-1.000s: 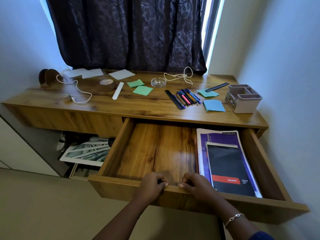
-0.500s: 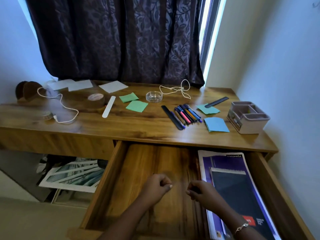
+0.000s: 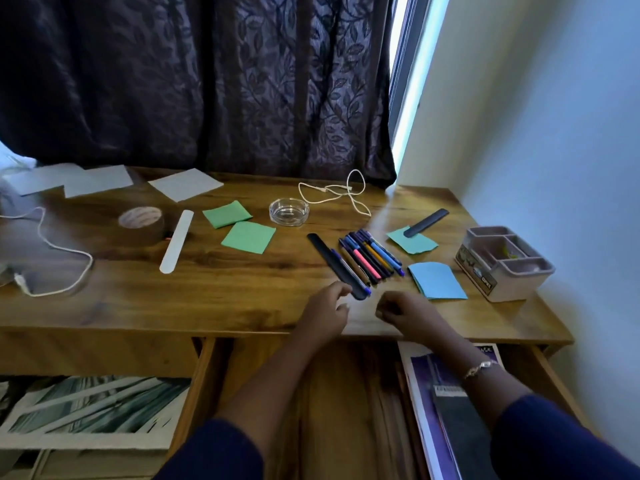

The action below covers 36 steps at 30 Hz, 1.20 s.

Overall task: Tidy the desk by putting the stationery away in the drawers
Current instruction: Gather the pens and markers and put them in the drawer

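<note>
Both hands low over the worktop front edge, drawer open at 6 o'clock.
Count: 2 green notes, 1 teal note, 1 blue note stack, 2 dark rulers, 1 white ruler. Pens overlap, number unclear. Left hand: fingers half-curled, index by the near ruler's end, contact unclear. Right hand, at its 3 o'clock: fingers curled tight, nothing seen held. Notebooks in the drawer partly hidden by the right arm.

One dark leaf-patterned curtain, hanging across the back down to the desktop. One window, a narrow uncovered strip at the curtain's right edge, admitting daylight. One plain pale wall, right side, lit bluish. One wood-grain desk, set in the corner.
</note>
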{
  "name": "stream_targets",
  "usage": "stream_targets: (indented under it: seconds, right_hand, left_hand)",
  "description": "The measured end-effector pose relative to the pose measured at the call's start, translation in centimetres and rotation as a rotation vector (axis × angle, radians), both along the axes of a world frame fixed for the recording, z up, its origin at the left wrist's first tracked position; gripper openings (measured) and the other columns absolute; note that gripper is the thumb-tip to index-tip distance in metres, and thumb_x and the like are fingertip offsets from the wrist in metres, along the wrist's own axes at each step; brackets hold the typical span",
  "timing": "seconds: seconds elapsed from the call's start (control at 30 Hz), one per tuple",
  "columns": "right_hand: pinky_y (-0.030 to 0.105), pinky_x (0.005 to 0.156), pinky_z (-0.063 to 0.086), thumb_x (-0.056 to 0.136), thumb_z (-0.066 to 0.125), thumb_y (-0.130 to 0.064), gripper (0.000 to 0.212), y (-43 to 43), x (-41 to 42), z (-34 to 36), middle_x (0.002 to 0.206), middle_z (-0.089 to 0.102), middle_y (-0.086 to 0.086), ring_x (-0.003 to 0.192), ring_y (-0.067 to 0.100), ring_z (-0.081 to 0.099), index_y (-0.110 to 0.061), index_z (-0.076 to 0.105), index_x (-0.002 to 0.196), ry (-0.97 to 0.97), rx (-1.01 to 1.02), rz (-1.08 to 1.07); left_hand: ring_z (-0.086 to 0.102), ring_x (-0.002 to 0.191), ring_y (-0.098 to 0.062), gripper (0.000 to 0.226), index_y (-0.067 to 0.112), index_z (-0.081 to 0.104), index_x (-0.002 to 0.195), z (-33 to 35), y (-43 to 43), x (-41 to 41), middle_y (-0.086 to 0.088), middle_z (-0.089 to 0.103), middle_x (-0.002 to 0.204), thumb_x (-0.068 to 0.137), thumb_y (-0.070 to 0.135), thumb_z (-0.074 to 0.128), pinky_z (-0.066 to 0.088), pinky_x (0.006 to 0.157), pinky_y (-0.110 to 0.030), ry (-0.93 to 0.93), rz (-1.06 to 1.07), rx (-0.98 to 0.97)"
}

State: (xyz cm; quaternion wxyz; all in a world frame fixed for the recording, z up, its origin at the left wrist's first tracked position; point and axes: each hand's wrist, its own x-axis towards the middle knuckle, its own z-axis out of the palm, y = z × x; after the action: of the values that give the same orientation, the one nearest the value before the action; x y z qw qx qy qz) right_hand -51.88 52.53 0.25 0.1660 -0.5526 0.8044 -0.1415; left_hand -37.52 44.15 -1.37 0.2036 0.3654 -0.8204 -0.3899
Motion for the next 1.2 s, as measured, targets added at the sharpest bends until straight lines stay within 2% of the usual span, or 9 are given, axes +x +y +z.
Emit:
stream_targets:
  seconds: [0.17,0.23,0.33,0.5,0.6,0.77,0.9,1.03,1.2]
  right_hand:
    - [0.035,0.081,0.052,0.087,0.060,-0.015,0.012,-5.9,-3.0,0.3,0.096,0.065,0.005,0.091,0.022,0.060,-0.012,0.065,0.098,0.164,-0.021,-0.071]
    - [0.032,0.075,0.048,0.085,0.060,-0.014,0.018,-8.0,-3.3,0.1,0.102,0.062,0.009,0.092,0.023,0.057,-0.010,0.063,0.103,0.242,-0.015,-0.049]
    - [0.026,0.068,0.034,0.085,0.059,-0.021,0.022,-10.4,-3.6,-0.4,0.108,0.057,0.011,0.092,0.024,0.053,-0.010,0.059,0.104,0.296,0.007,-0.031]
    - [0.033,0.093,0.039,0.084,0.060,-0.042,0.051,-12.2,-3.4,-1.5,0.127,0.045,0.016,0.114,0.029,0.046,-0.007,0.050,0.119,0.353,0.060,-0.050]
    - [0.034,0.095,0.040,0.084,0.058,-0.047,0.060,-12.6,-3.2,-1.9,0.130,0.043,0.017,0.117,0.030,0.045,-0.006,0.046,0.126,0.341,0.087,-0.089]
    - [0.036,0.095,0.040,0.086,0.053,-0.051,0.063,-12.9,-3.4,-2.3,0.133,0.039,0.018,0.119,0.032,0.044,-0.005,0.042,0.128,0.299,0.116,-0.110]
    - [0.038,0.096,0.040,0.092,0.046,-0.046,0.057,-13.1,-3.3,-2.9,0.133,0.039,0.019,0.119,0.032,0.044,-0.004,0.040,0.131,0.298,0.133,-0.113]
    - [0.044,0.098,0.039,0.096,0.040,-0.022,0.045,-13.7,-2.8,-3.0,0.133,0.038,0.022,0.122,0.038,0.040,0.003,0.035,0.133,0.270,0.114,-0.143]
    - [0.046,0.095,0.043,0.094,0.045,-0.015,0.041,-14.5,-2.4,-3.1,0.130,0.041,0.022,0.118,0.037,0.047,0.004,0.037,0.130,0.191,0.138,-0.173]
  left_hand:
    - [0.046,0.121,-0.024,0.041,0.011,0.045,0.133,0.1,-3.0,-2.2,-0.008,0.048,0.135,0.092,0.006,0.043,0.040,0.096,-0.033,-0.241,-0.097,-0.162]
    - [0.041,0.127,-0.022,0.043,0.010,0.043,0.134,-0.1,-3.8,-2.6,-0.007,0.045,0.139,0.092,0.005,0.043,0.036,0.102,-0.031,-0.289,-0.101,-0.230]
    - [0.028,0.137,-0.020,0.046,0.009,0.036,0.140,-0.2,-4.6,-3.0,-0.007,0.034,0.149,0.095,0.009,0.041,0.019,0.112,-0.029,-0.382,-0.160,-0.360]
    - [0.018,0.142,-0.022,0.051,0.013,0.032,0.142,-1.1,-5.5,-3.2,-0.005,0.028,0.152,0.093,0.013,0.043,0.005,0.117,-0.036,-0.540,-0.266,-0.489]
    - [0.015,0.142,-0.024,0.052,0.014,0.032,0.143,-1.8,-5.8,-3.0,-0.004,0.025,0.153,0.092,0.012,0.043,0.004,0.117,-0.040,-0.577,-0.285,-0.509]
    - [0.024,0.139,-0.023,0.046,0.012,0.039,0.138,-2.0,-5.8,-3.1,-0.006,0.033,0.148,0.092,0.010,0.042,0.007,0.116,-0.039,-0.534,-0.268,-0.552]
    - [0.027,0.137,-0.022,0.045,0.014,0.041,0.136,-2.1,-5.8,-3.3,-0.005,0.037,0.146,0.091,0.011,0.044,0.009,0.116,-0.037,-0.514,-0.255,-0.548]
    - [0.026,0.137,-0.022,0.048,0.014,0.040,0.137,-2.3,-5.6,-3.6,-0.005,0.037,0.145,0.090,0.010,0.046,0.009,0.116,-0.037,-0.513,-0.228,-0.541]
    - [0.026,0.137,-0.023,0.056,0.013,0.039,0.137,-2.6,-5.5,-4.1,-0.006,0.038,0.144,0.084,0.012,0.057,0.009,0.117,-0.038,-0.568,-0.219,-0.564]
